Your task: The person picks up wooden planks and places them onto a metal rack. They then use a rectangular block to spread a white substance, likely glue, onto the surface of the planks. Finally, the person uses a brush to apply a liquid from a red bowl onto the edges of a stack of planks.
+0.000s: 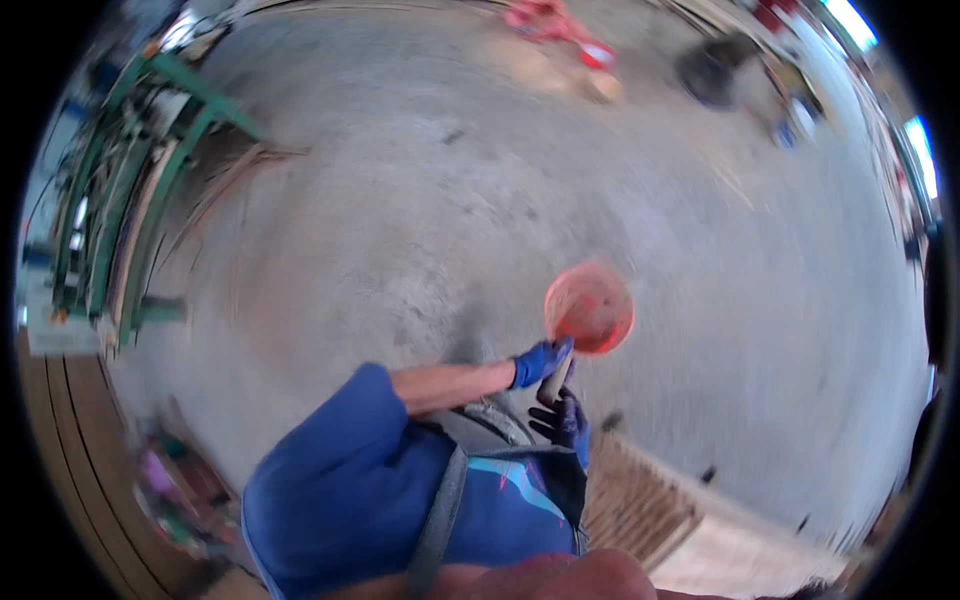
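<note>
My left hand (541,364), in a blue glove, is closed on a short, pale, stick-like piece (557,382) whose exact kind is blurred. Just below it, my right hand (564,418) wears a dark blue glove with its fingers spread. It is close to the lower end of the pale piece, and whether it touches is not clear. An orange-red bucket (572,345) stands on the floor right beyond my left hand. Reddish-brown contents show inside it, too blurred to name.
A green metal rack (185,160) loaded with long strips is at the left. A slatted wooden stack (640,500) lies close at my right. Grey concrete floor (350,200) spreads ahead. At the far side are a red-and-white container (597,55) and a dark round object (710,75).
</note>
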